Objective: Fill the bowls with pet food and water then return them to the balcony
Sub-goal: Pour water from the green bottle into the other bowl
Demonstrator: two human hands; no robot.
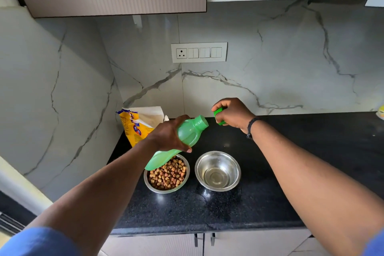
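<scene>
Black granite tabletop (270, 172), marble-walled kitchen | left hand (166, 134) grips tilted green water bottle (182, 139) over kibble-filled bowl (166, 173); right hand (232, 113) closed around its cap (218, 114) | water bowl (217, 170) just beside, shallow | advice: recap squarely, away from the kibble, before lifting bowls.

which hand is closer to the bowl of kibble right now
Left. The left hand holds the green bottle just above the kibble bowl; the right hand is farther back, holding the cap.

Blue sleeves (39, 241), black wristband (250, 128)
</scene>
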